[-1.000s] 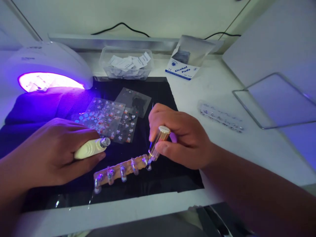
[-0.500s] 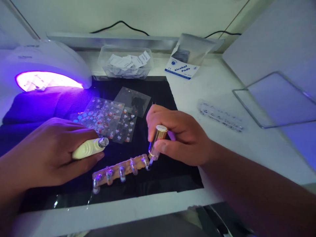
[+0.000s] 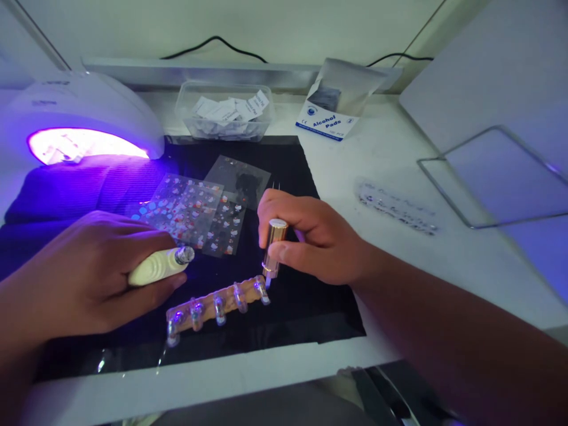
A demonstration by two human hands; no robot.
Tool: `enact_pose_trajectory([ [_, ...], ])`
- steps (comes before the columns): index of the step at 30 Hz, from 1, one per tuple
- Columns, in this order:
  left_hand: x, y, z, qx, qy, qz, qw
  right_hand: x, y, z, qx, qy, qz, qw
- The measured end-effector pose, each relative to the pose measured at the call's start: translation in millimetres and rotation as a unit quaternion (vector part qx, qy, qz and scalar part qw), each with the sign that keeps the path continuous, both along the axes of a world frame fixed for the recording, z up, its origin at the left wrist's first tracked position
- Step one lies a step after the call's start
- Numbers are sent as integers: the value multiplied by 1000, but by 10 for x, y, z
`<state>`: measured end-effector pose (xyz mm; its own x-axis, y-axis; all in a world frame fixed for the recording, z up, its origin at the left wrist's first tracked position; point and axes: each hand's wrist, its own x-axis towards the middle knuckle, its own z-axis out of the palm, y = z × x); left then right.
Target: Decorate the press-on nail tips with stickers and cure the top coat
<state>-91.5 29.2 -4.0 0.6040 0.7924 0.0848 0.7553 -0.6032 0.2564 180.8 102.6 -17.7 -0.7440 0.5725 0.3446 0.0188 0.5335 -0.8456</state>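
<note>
My right hand (image 3: 310, 239) grips a gold-capped polish brush (image 3: 273, 248), held nearly upright with its tip on the rightmost clear nail tip of a strip of nail tips (image 3: 215, 307). That strip lies on the black mat (image 3: 293, 319). My left hand (image 3: 89, 272) is closed round a cream polish bottle (image 3: 157, 267), lying on its side with its open neck pointing right, just left of the strip.
Sticker sheets (image 3: 190, 207) lie on the mat behind my hands. A lit UV nail lamp (image 3: 84, 124) stands at the back left. A clear tub of packets (image 3: 224, 112) and an alcohol pads bag (image 3: 335, 100) sit at the back. A wire stand (image 3: 492, 177) is to the right.
My right hand has drawn the brush a little left and stood it more upright over the end nail tip. My left hand and the bottle have barely moved.
</note>
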Motion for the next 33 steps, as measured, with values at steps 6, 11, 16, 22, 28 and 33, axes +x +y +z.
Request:
enact_pose_trajectory([
  [6,-15,8,-18,9,-2,-10,1000,16,-1,4,-28,19,-50,998],
  [11,10,-9,5,-8,-4,-1,1000,0,-5,19,5,15,-5,1000],
  [16,2,13,-6,6,-13,-14,1000,-23,-29,25,31,-9,-71,997],
  [22,18,21,-1,-7,-37,0,999,-1,-28,45,13,26,-43,999],
  [28,12,26,-1,0,-26,-18,1000,-17,-24,-4,48,44,-116,991],
  [33,18,55,1,-19,-13,-14,1000,-10,-38,-72,19,143,-123,982],
])
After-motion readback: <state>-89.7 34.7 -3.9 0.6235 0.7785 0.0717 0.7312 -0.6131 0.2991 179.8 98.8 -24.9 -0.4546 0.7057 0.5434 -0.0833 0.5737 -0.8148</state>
